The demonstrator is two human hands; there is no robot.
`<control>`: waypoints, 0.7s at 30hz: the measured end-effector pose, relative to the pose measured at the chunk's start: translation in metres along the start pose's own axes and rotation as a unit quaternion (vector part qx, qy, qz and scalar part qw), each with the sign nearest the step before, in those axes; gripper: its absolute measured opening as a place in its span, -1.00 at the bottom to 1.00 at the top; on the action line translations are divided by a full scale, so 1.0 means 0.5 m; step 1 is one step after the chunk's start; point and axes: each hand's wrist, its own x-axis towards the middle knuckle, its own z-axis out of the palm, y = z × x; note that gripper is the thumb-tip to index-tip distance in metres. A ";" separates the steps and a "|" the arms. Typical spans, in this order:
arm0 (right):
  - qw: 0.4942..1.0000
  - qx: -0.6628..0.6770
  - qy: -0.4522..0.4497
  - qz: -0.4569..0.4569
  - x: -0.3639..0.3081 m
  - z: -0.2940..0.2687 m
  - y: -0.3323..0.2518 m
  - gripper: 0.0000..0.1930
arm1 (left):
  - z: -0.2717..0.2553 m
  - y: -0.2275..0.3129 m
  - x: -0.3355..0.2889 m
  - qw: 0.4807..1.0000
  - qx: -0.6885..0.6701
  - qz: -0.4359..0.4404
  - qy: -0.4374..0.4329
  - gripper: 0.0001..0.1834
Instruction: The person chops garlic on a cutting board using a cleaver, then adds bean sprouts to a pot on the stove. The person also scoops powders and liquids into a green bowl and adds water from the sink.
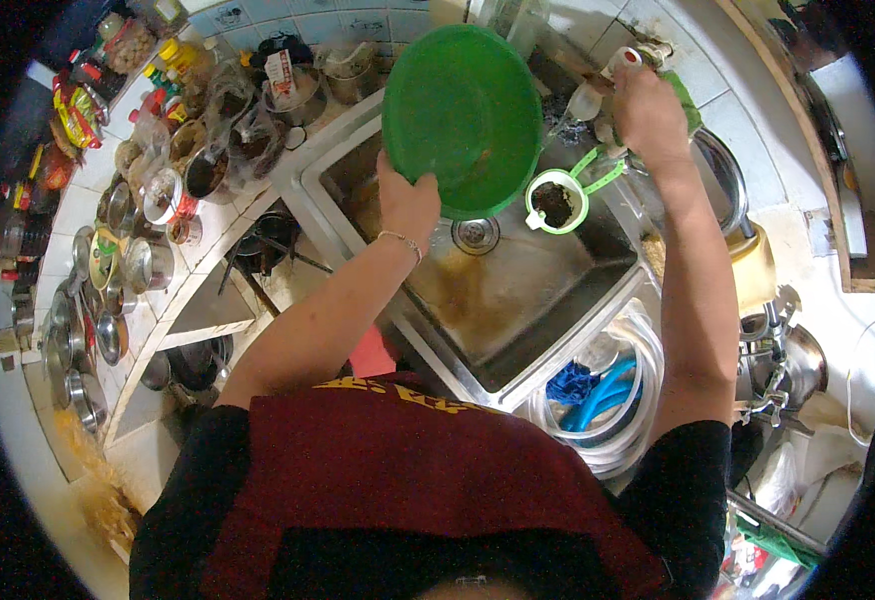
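My left hand (410,205) grips the near-left rim of a green plastic basin (438,120), which is tilted over the far part of the metal sink (528,345). My fingers are partly hidden behind the basin. At the far right corner of the sink, my right hand (651,118) is closed round a white knob with a red mark (626,60), apparently a tap handle. A pale spout-like piece (585,103) lies left of that hand. Below it, a small light-green strainer cup (570,224) with a green handle contains dark scraps, beside the drain (476,235).
Jars, bowls and bagged goods crowd the tiled counter (183,260) at left. A coiled clear hose (638,400) and blue cloth (570,382) are at the sink's near right. A yellow container (755,265) stands right of my right forearm. Brown stains mark the sink floor.
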 end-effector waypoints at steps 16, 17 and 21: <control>0.996 0.005 -0.043 0.078 0.000 -0.034 -0.009 -0.82 | 0.054 -0.012 -0.004 0.999 0.001 0.000 -0.053 -0.26; 0.997 0.006 -0.039 0.070 -0.003 -0.036 -0.001 -0.79 | 0.056 -0.019 -0.001 0.999 0.005 -0.004 -0.052 -0.26; 0.994 0.013 -0.028 0.104 -0.005 -0.038 0.003 -0.72 | 0.066 -0.039 0.007 0.999 0.023 -0.009 -0.043 -0.23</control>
